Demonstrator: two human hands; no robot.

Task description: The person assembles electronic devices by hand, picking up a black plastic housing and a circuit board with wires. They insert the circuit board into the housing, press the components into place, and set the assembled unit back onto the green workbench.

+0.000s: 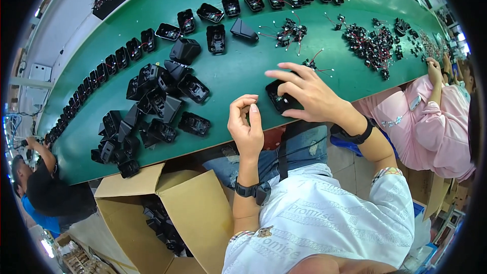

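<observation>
A black plastic housing (pixel 276 102) lies open side up at the table's near edge, partly covered by my right hand (pixel 313 93). The right thumb rests by the near edge of this housing, and the bent fingers reach over its top and far side. Just left of it, my left hand (pixel 245 129) is raised with its fingers curled toward the thumb; whatever they may hold is hidden. Beyond the right hand lies a small black part with thin wires (pixel 310 64). A loose cluster of similar wired parts (pixel 291 33) sits farther back.
Housings are heaped (pixel 152 96) on the left of the green table (pixel 228 76); others form a curved row (pixel 231 6) at the back. Wired parts are piled (pixel 373 45) to the right. A cardboard box (pixel 195 208) stands below the edge. A person in pink (pixel 431 122) works at right.
</observation>
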